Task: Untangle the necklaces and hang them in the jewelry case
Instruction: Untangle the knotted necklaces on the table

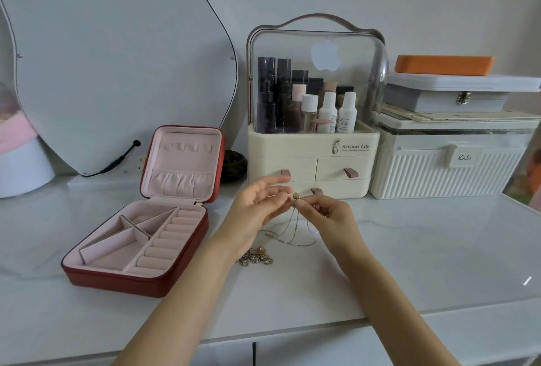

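A red jewelry case lies open at the left of the white tabletop, its pink lid upright with a row of hooks and a gathered pocket. Thin silver necklace chains hang in loops from my hands down to the table. My right hand pinches the chain just below a small gold bead pendant. My left hand is beside it, fingers loosely spread, fingertips at the chain near the pendant. A heap of gold and silver charm jewelry lies on the table under my left wrist.
A cream cosmetics organizer with a clear dome and drawers stands right behind my hands. Stacked white storage boxes and an orange box are at the right. A curved mirror leans on the wall behind the case.
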